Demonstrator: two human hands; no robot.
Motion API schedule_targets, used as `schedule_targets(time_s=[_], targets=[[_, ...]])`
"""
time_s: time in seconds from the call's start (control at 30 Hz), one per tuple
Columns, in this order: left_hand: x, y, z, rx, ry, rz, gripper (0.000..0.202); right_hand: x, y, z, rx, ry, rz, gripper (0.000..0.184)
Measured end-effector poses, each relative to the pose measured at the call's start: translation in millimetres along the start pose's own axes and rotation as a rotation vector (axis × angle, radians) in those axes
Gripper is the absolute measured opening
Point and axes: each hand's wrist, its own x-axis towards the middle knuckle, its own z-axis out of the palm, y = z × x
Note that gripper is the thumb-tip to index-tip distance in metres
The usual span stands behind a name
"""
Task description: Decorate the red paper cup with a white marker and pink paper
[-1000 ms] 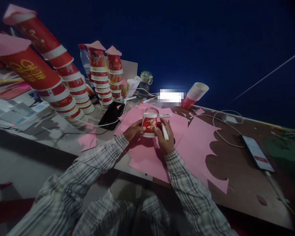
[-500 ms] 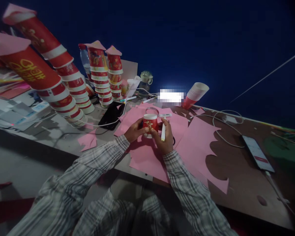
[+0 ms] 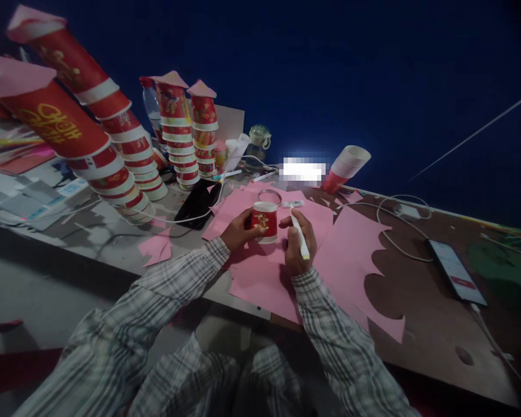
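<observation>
My left hand [image 3: 240, 229] grips the left side of a red paper cup [image 3: 264, 221] with gold print and a pale rim. The cup is upside down or upright, I cannot tell which, above pink paper [image 3: 260, 272]. Just right of the cup, my right hand [image 3: 301, 240] is closed around a white marker [image 3: 299, 233] with a yellowish end pointing towards me. The right fingers are apart from the cup. Behind the cup lie a tape ring [image 3: 270, 191] and a small white tube-like piece [image 3: 292, 204] on the paper.
Tall towers of red cups [image 3: 177, 139] with pink paper tops stand at the left. A dark phone [image 3: 197, 204] lies before them. A leaning stack of cups [image 3: 346, 168] stands at the back. At the right, a charging phone [image 3: 455, 271] and white cable [image 3: 399, 249] lie on the table.
My right hand has let go of the cup and moved a little right, with the marker in it. The left hand still holds the cup.
</observation>
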Motion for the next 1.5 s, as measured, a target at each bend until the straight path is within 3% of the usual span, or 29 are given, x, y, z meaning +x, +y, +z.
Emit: schedule_targets(time_s=[0.17, 0.37, 0.6, 1.2, 1.5], targets=[[1.8, -4.1, -0.5, 0.001, -0.016, 0.005, 0.07, -1.2, -2.2, -2.2, -0.019, -0.089, -0.21, 0.033], [2.9, -6.8, -1.2, 0.012, -0.022, 0.003, 0.069, -5.9, -2.4, -2.6, -0.078, -0.121, -0.094, 0.031], [3.0, -9.4, -2.0, 0.024, -0.01, -0.013, 0.07, -3.7, -3.3, -5.1, -0.096, -0.164, -0.086, 0.027], [2.2, -5.5, -2.1, 0.052, -0.002, -0.007, 0.072, -7.6, -3.3, -5.2, -0.113, -0.125, 0.037, 0.026], [2.6, -9.3, -1.2, -0.025, -0.01, 0.004, 0.069, -4.2, -4.4, -2.0, -0.088, -0.08, 0.011, 0.027]])
